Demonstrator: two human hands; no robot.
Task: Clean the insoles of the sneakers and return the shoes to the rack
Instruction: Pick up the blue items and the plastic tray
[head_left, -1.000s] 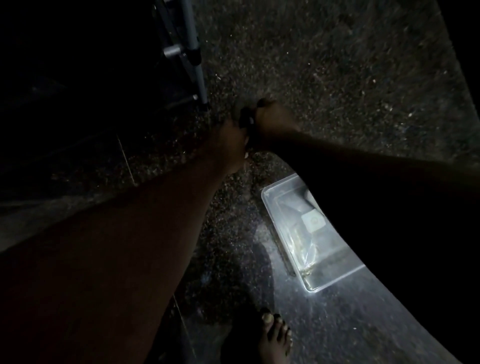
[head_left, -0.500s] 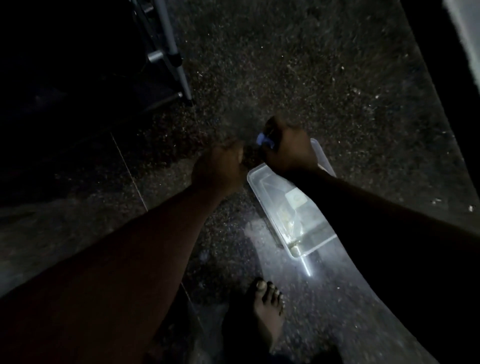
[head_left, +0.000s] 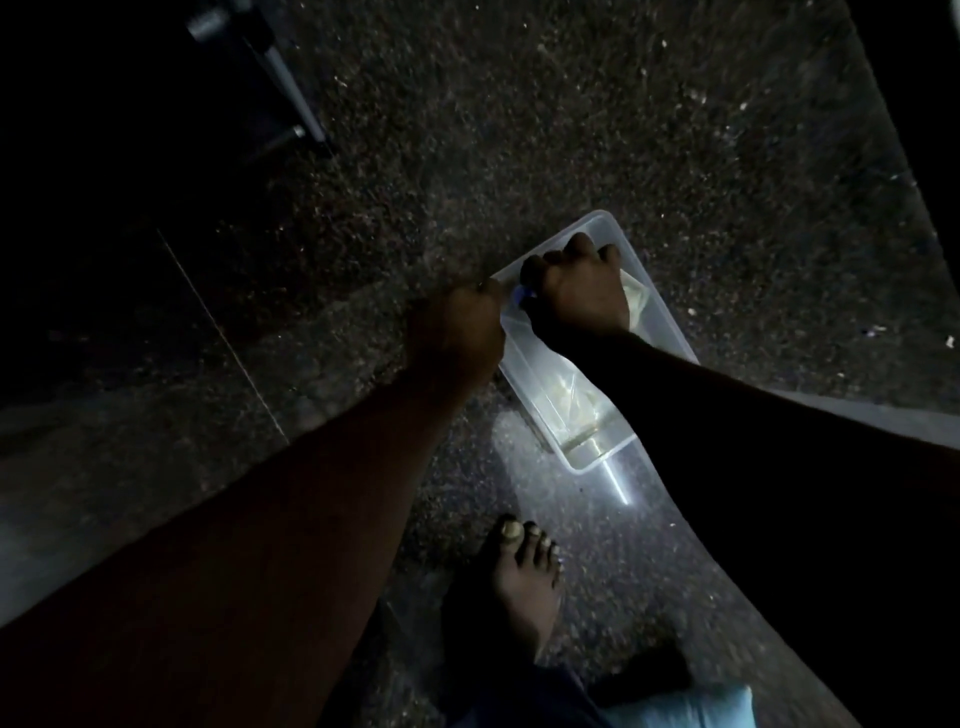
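Two hands: right hand (head_left: 576, 286) is clenched on a bluish item (head_left: 521, 296), frame centre; left hand (head_left: 457, 332) is curled beside it, grip cannot be told.
Sneakers: none seen.
Tub (head_left: 670, 335): under right hand; bluish item is judged best kept over it.

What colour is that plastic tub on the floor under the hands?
The tub is clear, see-through plastic with whitish glare. The head view, the only one, shows it.

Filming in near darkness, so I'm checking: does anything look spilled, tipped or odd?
Nothing stands out. The clear tub sits flat on the floor, no clear spill around it. The left hand and right hand are curled above its far end; what they hold is unclear.
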